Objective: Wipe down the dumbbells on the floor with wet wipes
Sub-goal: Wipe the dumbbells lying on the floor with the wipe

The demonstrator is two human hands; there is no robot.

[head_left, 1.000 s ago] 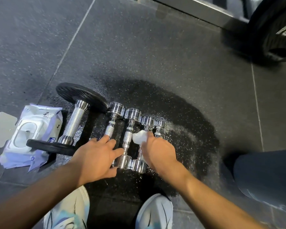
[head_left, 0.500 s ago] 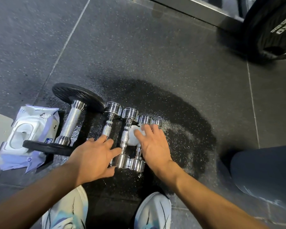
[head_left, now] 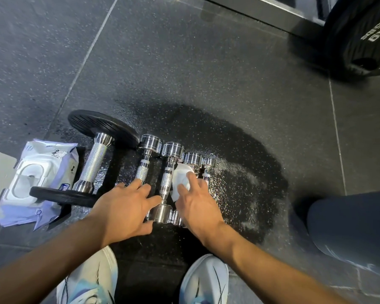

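Wipe [head_left: 180, 178] shifted left; right hand [head_left: 198, 205] flat, pressing it on dumbbell [head_left: 192, 158].

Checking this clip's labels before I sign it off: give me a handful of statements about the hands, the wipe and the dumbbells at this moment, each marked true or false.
1. The right hand presses a white wet wipe onto the chrome dumbbells. True.
2. The left hand holds a second wipe. False: it holds nothing and rests on the chrome dumbbells.
3. The wet wipes pack has its lid shut. False: the flip lid stands open.
4. The black-plated dumbbell lies between the pack and the chrome dumbbells. True.
5. A dark wet patch spreads on the floor around the chrome dumbbells. True.
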